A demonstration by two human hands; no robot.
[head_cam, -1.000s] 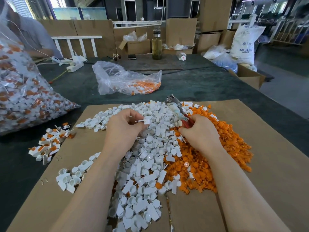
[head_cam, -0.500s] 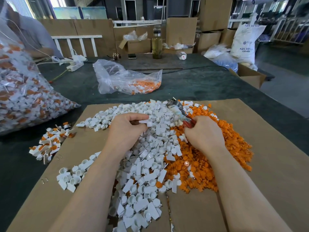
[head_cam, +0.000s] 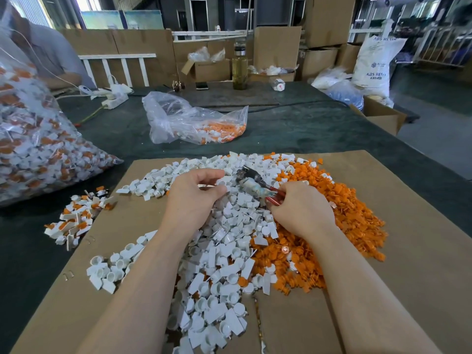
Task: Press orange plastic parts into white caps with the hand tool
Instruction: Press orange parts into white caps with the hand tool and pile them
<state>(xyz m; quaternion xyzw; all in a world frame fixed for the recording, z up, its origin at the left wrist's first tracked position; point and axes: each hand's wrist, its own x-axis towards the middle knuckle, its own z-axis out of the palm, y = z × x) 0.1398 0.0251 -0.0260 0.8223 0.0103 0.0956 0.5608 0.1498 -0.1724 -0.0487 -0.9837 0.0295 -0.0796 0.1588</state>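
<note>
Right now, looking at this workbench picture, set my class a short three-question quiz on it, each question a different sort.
1. True or false: the right hand holds the red-handled hand tool.
2. Which pile lies further right on the cardboard sheet: A) white caps B) orange parts?
3. Fill in: the left hand pinches a ____ cap.

Key: 1 true; 2 B; 3 white.

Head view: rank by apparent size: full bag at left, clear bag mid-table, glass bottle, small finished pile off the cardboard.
1. Full bag, cropped by the frame
2. Clear bag
3. Finished pile
4. Bottle

The bottle stands farthest from the camera, so its last place is unsure.
</note>
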